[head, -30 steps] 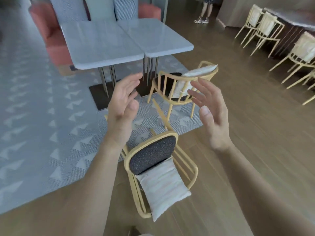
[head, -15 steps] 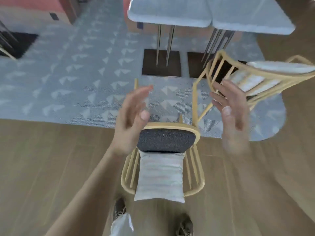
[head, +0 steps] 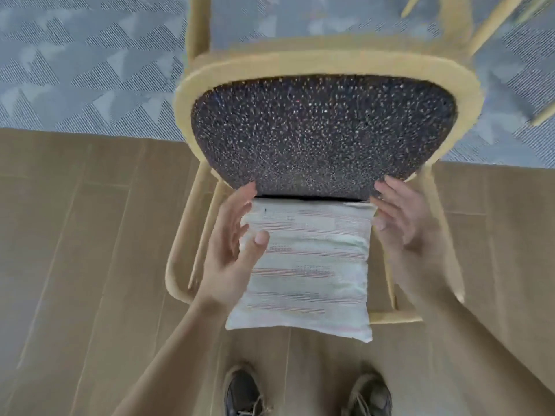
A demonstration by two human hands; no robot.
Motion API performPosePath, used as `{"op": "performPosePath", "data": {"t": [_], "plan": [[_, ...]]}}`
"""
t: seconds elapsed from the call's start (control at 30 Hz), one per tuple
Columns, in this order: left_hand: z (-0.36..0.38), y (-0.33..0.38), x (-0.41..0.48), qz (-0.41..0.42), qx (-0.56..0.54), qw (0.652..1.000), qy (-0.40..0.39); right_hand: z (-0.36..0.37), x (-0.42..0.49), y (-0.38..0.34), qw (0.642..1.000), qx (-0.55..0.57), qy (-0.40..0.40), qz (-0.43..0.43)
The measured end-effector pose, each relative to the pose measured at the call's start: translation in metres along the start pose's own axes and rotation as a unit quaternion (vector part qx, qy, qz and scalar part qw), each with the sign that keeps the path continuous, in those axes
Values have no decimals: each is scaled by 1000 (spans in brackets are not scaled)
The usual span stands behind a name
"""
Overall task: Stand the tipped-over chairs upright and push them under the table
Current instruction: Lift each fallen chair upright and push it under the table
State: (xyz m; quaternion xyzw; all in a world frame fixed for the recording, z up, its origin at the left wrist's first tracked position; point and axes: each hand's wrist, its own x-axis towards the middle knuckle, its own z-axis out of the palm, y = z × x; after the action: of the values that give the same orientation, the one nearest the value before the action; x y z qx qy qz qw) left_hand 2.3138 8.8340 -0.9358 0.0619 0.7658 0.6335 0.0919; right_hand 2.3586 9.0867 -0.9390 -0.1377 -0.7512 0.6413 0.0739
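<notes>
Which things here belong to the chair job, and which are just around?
Job: tipped chair, its cushion, left hand, right hand, both open at the cushion's sides; second chair, partly visible.
Around: rug, wood floor, shoes.

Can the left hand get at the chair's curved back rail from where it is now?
Probably yes. The left hand is open beside the pillow, and the back rail lies just left of it on the floor, with nothing between.
</notes>
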Motion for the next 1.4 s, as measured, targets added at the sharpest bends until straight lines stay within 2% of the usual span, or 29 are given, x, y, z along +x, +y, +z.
{"op": "performPosePath", "data": {"t": [0.07,0.17,0.23,0.3,0.33,0.43,0.57,0.73,0.87,0.97,1.13,1.27,1.4], "plan": [[11,-68,1,-27,11,1000,-3,7,-6,75,999,-29,-5,20],[30,-157,1,-39,64,997,-12,12,-15,173,991,-85,-25,105],[35,-208,1,-16,123,992,-25,16,-18,218,982,-113,-46,142],[33,-250,2,-13,178,984,-22,17,-19,249,983,-92,-47,154],[29,-267,0,-40,168,985,-9,14,-22,264,984,-57,-43,161],[21,-292,-5,-176,27,984,15,7,-29,291,973,14,-34,226],[19,-289,-5,-252,-2,967,24,3,-34,291,948,52,-20,313],[8,-211,-28,-310,-24,950,24,-5,-63,219,927,54,-8,371],[-10,-114,-55,-353,-49,934,7,-21,-85,124,916,48,18,398],[-19,-29,-62,-352,-35,935,5,-39,-92,43,902,26,18,431],[-34,91,-56,-332,28,943,-5,-64,-79,-69,881,8,-15,473],[-38,170,-26,-349,68,935,3,-86,-44,-143,883,-41,-52,464],[-50,228,26,-351,98,931,-26,-101,2,-208,890,-59,-91,442]]}}
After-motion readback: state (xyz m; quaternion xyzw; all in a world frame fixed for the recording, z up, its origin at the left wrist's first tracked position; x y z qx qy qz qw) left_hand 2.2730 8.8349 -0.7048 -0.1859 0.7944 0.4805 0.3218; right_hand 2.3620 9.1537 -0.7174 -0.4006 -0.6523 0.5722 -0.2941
